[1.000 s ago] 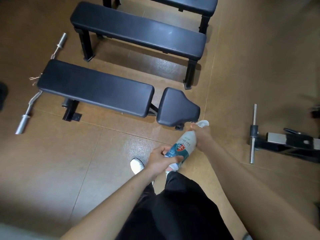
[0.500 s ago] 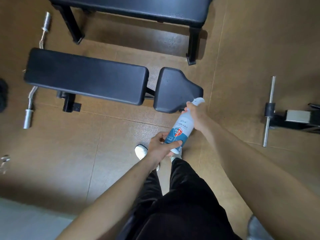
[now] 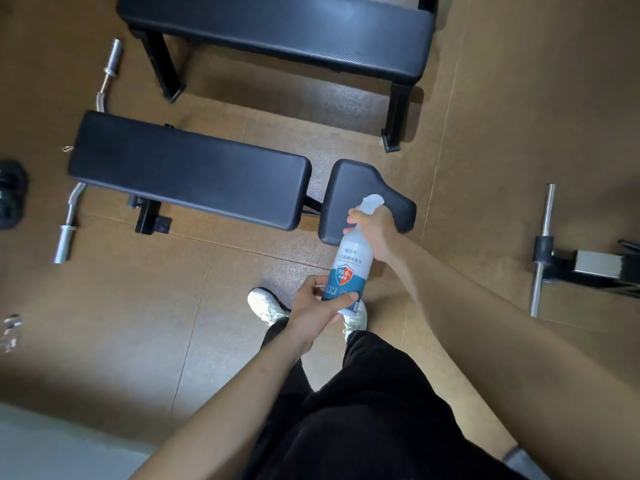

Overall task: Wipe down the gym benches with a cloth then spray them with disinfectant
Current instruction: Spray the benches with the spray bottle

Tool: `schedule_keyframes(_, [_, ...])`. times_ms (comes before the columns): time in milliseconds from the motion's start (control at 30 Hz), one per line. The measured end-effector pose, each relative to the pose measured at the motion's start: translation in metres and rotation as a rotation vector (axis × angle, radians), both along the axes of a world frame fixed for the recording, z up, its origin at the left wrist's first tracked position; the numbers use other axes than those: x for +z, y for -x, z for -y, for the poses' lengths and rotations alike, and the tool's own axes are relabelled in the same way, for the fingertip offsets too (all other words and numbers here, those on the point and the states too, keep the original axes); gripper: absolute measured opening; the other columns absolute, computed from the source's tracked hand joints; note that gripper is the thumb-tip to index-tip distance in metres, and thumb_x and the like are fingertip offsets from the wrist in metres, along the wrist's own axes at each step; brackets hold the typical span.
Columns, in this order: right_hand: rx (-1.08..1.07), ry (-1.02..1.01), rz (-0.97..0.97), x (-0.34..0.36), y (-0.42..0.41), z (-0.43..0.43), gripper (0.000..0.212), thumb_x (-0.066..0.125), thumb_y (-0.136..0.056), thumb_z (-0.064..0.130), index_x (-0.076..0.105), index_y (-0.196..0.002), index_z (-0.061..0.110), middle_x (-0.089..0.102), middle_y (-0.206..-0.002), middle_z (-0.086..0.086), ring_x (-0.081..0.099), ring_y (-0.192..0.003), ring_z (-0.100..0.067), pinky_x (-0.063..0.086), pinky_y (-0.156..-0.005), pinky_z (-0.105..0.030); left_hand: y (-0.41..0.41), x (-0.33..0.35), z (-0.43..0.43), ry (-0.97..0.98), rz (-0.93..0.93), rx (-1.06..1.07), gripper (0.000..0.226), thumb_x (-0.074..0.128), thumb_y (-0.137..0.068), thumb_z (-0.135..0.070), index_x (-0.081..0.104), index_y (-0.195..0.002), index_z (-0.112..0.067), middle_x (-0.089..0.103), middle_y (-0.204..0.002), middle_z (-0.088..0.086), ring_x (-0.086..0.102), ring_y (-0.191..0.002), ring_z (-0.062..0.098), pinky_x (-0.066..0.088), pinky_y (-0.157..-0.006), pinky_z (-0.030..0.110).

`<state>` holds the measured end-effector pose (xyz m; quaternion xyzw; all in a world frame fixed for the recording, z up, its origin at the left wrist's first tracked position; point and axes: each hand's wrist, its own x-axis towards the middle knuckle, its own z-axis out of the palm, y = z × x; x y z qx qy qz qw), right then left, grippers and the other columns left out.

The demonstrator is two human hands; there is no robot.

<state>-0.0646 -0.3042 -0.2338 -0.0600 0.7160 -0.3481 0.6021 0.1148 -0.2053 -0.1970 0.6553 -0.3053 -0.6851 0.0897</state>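
Note:
Both hands hold a white disinfectant spray bottle (image 3: 351, 263) with a blue and red label. My left hand (image 3: 317, 304) grips its base. At the neck, my right hand (image 3: 372, 228) is wrapped around it under the spray head, which points toward the small seat pad (image 3: 349, 183) of the near black bench. That bench's long pad (image 3: 187, 171) stretches left. A second black flat bench (image 3: 287, 31) stands behind it. No cloth is in view.
A curl bar (image 3: 69, 216) lies on the brown floor left of the near bench. A dark dumbbell (image 3: 12, 194) sits at the left edge. Another bar on a black frame (image 3: 543, 251) is at the right. My white shoes (image 3: 266, 304) stand just before the bench.
The view has shifted forward over the near bench. The bottle's nozzle now sits over the seat pad instead of beside it. Both hands keep their grip.

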Motion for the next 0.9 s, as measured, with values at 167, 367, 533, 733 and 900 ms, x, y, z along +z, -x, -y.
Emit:
schedule_keyframes(167, [0.211,0.124,-0.147,0.018,-0.061,0.034,0.018,0.068,-0.094,0.012,0.053,-0.102,0.006,0.061,-0.087,-0.009,0.074,-0.063,-0.028,0.056,-0.064,-0.036,-0.051,-0.005,0.028,0.005,-0.042,-0.054,0.053,0.093,-0.073,-0.032,0.063,-0.117,-0.027,0.070,-0.110,0.003,0.071,-0.100,0.019,0.059,-0.087,0.034])
schedule_keyframes(367, [0.402,0.187,-0.250,0.035,-0.159,0.084,0.011,0.065,-0.095,0.018,0.057,-0.093,0.011,0.065,-0.085,-0.008,0.070,-0.054,-0.016,0.056,-0.066,-0.039,-0.128,-0.003,0.066,0.072,-0.102,0.027,0.053,0.090,-0.078,-0.021,0.063,-0.124,-0.020,0.070,-0.104,-0.005,0.069,-0.092,0.008,0.055,-0.070,0.014])
schedule_keyframes(533, [0.624,0.221,-0.344,0.049,-0.249,0.132,0.026,0.069,-0.095,0.022,0.057,-0.116,0.009,0.068,-0.099,0.003,0.071,-0.055,-0.008,0.052,-0.052,-0.015,-0.197,-0.011,0.092,0.124,-0.163,0.126,0.053,0.089,-0.080,-0.026,0.062,-0.125,-0.022,0.073,-0.110,-0.002,0.072,-0.099,0.012,0.059,-0.079,0.022])
schedule_keyframes(733, [0.881,0.269,-0.514,0.056,-0.346,0.171,0.025,0.063,-0.098,0.030,0.058,-0.105,0.007,0.068,-0.089,-0.003,0.067,-0.052,-0.006,0.046,-0.048,-0.014,-0.258,-0.024,0.119,0.154,-0.197,0.246,0.061,0.091,-0.075,-0.031,0.063,-0.129,-0.021,0.076,-0.113,-0.003,0.073,-0.103,0.014,0.061,-0.086,0.029])
schedule_keyframes(900, [1.023,0.346,-0.518,0.066,-0.396,0.197,0.030,0.066,-0.097,0.032,0.058,-0.116,0.010,0.068,-0.102,-0.001,0.071,-0.061,-0.008,0.046,-0.047,-0.011,-0.294,-0.026,0.138,0.167,-0.216,0.359,0.063,0.092,-0.073,-0.039,0.063,-0.126,-0.024,0.075,-0.113,-0.006,0.072,-0.104,0.011,0.060,-0.089,0.030])
